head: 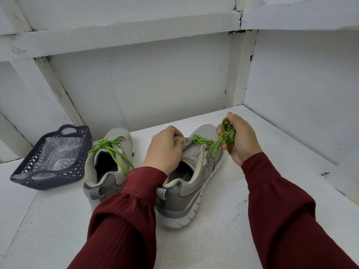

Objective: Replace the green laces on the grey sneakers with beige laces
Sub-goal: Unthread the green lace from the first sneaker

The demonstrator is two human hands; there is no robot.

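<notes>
head view: the right sneaker (194, 171) stands on the white table (272, 152) between both hands. the left hand (165, 150) pinches its tongue; the right hand (239, 138) grips bunched loops of its green lace (223, 136). the left sneaker (108, 158), tied, stands just beside a dark basket (56, 160).

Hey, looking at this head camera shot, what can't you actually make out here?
- Head view: what the clear bag in the dark basket holds; crumpled, glaring plastic hides it.
- Head view: how many eyelets of the held sneaker hold lace; the left hand covers the tongue.
- Head view: the green lace ends, bunched in the right hand.
- Head view: the other sneaker, partly behind the left sleeve.
</notes>
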